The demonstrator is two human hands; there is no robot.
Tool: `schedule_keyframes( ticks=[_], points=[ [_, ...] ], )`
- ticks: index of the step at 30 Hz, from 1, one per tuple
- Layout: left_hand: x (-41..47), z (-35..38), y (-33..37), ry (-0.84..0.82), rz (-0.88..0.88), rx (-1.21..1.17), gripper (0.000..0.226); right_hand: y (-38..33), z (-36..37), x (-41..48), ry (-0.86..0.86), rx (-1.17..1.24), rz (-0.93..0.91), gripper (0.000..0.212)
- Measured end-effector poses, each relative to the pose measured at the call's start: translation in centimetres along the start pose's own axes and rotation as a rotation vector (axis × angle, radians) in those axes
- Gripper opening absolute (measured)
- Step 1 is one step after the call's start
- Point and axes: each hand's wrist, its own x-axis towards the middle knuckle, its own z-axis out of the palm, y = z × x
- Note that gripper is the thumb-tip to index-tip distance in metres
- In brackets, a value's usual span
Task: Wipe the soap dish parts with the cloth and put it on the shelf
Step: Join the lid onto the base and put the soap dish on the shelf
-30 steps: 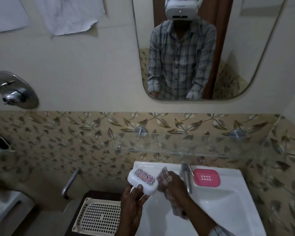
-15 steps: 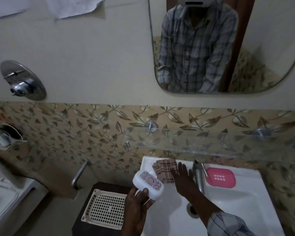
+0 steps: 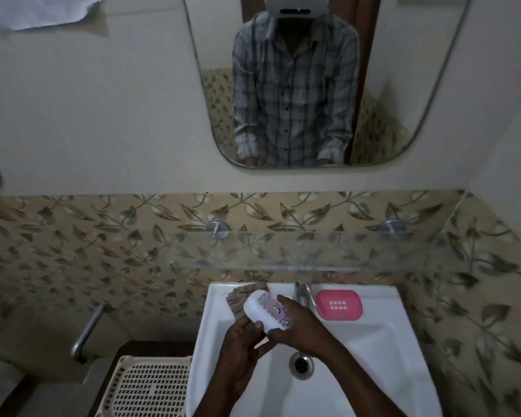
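Both hands hold a white soap dish lid (image 3: pixel 257 311) with a purple patterned top above the white sink (image 3: pixel 373 341). My left hand (image 3: pixel 242 347) grips its lower end from beneath, and my right hand (image 3: pixel 295 325) grips its right side. The checked cloth (image 3: pixel 244 291) lies on the sink's back left rim, behind the lid, touched by neither hand. A pink soap dish tray (image 3: pixel 339 305) rests on the back right rim. The clear glass shelf (image 3: pixel 313 251) spans the wall just above the sink.
A chrome tap (image 3: pixel 303 291) stands at the sink's back centre and a drain (image 3: pixel 301 364) sits in the basin. A cream perforated basket (image 3: pixel 151 386) lies on a dark stand to the left. A metal grab bar (image 3: pixel 88 332) is fixed to the tiled wall; a mirror (image 3: pixel 313 85) hangs above.
My right hand let go of the cloth, left it on the sink's rim, then came over and took hold of the white lid alongside my left hand.
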Motion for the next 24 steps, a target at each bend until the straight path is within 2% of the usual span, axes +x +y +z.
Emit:
schedule_keyframes(
  ticks=[2, 4, 6, 8, 10, 11, 14, 16, 20, 24],
  points=[
    [0.1, 1.1, -0.6, -0.045, -0.032, 0.05, 0.041, 0.9, -0.9, -0.5, -0.009, -0.075, 0.029, 0.11],
    [0.0, 2.3, -1.2, -0.092, -0.068, 0.117, 0.034, 1.8, -1.5, -1.4, 0.025, -0.075, 0.02, 0.117],
    [-0.3, 3.2, -1.8, -0.106, -0.093, 0.179, 0.029, 3.0, -2.5, -2.6, 0.116, -0.02, 0.031, 0.114],
    [-0.5, 3.3, -1.9, -0.056, -0.113, 0.194, 0.04, 5.3, -4.5, -3.1, 0.295, 0.019, 0.094, 0.109],
    [-0.5, 2.6, -2.0, -0.004, -0.119, 0.186, 0.051, 7.8, -7.5, -2.6, 0.422, -0.061, 0.173, 0.106],
    [-0.4, 2.2, -2.1, 0.017, -0.121, 0.193, 0.052, 9.1, -8.9, -2.1, 0.423, -0.155, 0.207, 0.106],
    [-0.2, 1.1, -2.4, 0.053, -0.137, 0.195, 0.045, 11.0, -11.2, 0.0, 0.238, -0.565, 0.23, 0.102],
    [-0.2, 0.8, -2.6, 0.067, -0.144, 0.19, 0.045, 11.6, -11.3, 1.5, 0.095, -0.724, 0.187, 0.099],
    [-0.5, -0.3, -3.1, 0.112, -0.171, 0.195, 0.05, 12.5, -10.4, 3.7, -0.039, -0.849, 0.115, 0.104],
    [-1.0, -2.2, -3.5, 0.171, -0.181, 0.18, 0.034, 13.3, -9.3, 4.5, -0.078, -0.87, 0.139, 0.106]
  ],
)
